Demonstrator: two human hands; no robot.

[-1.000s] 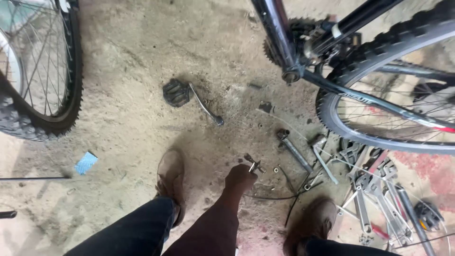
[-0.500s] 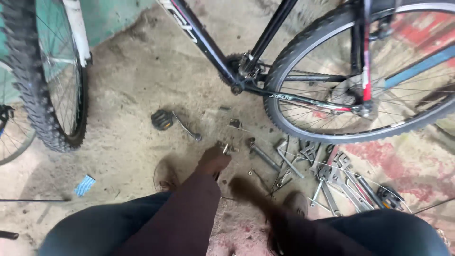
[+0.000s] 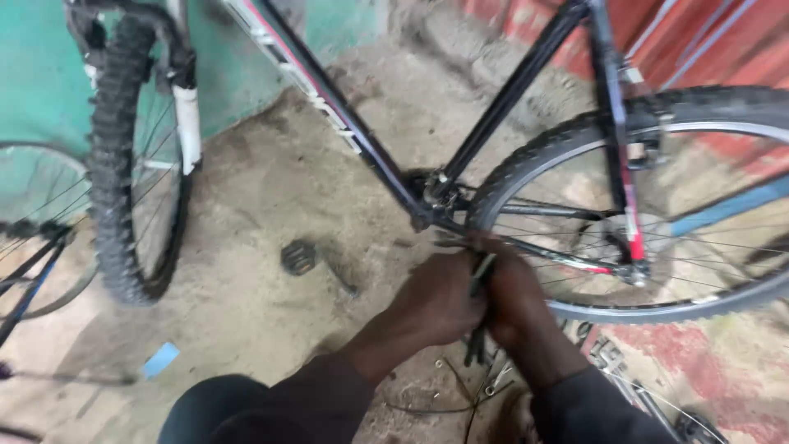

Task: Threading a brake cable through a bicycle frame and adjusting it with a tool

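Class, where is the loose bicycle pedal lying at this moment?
In the head view, the pedal lies on the dirt floor, left of centre, between the front wheel and the person's left hand.

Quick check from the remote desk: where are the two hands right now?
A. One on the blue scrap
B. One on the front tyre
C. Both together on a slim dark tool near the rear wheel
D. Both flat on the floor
C: the left hand and right hand meet around the slim dark tool beside the black spoked rear wheel.

Bare left hand [image 3: 440,300] and right hand [image 3: 514,300]; dark brown long sleeves [image 3: 329,395] at six o'clock; dark trousers [image 3: 201,411] at seven.
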